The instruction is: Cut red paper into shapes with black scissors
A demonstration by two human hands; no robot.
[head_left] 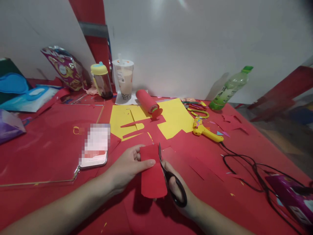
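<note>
My left hand pinches a piece of red paper with rounded lower corners, thumb on top and fingers curled behind it. Black-handled scissors are gripped in my right hand, thumb through one loop. Their blades lie along the paper's right edge, pointing away from me. Beyond my hands, red paper cut-outs rest on yellow paper sheets. A red paper-wrapped roll leans there, with a small red disc at its near end.
A phone lies left. At the back stand a yellow-lidded bottle, a bubble tea cup and a snack bag. Rightward are a yellow glue gun with a black cord, a tilted green bottle and a purple box.
</note>
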